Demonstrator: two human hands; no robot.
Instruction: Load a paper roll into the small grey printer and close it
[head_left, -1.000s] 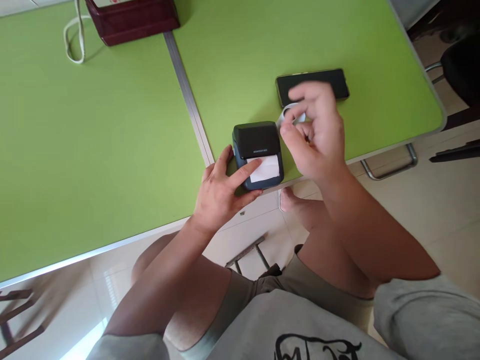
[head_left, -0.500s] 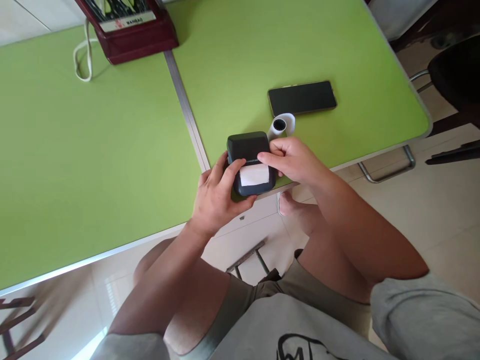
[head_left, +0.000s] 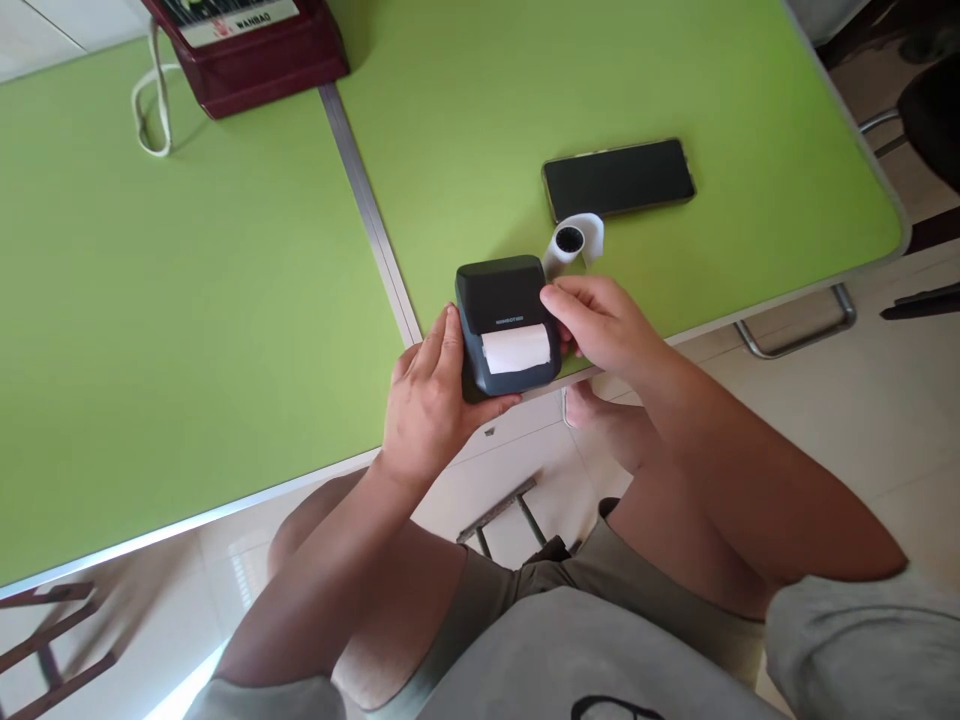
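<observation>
Printer [head_left: 500,291], long axis running fore-and-aft; left side and near edge held by half-open left hand [head_left: 426,398]; right edge met by curled right hand [head_left: 596,318], grip unclear.

Green table [head_left: 187,300]: phone [head_left: 619,179], paper roll [head_left: 556,262], maroon appliance [head_left: 270,75].

The small printer [head_left: 507,312], dark blue with a closed black lid [head_left: 499,285] and rounded corners, sat at the near edge of the green table [head_left: 225,300]. A short piece of white paper [head_left: 517,348] (blank on the side in view) stuck out just below the pale lettering.
</observation>
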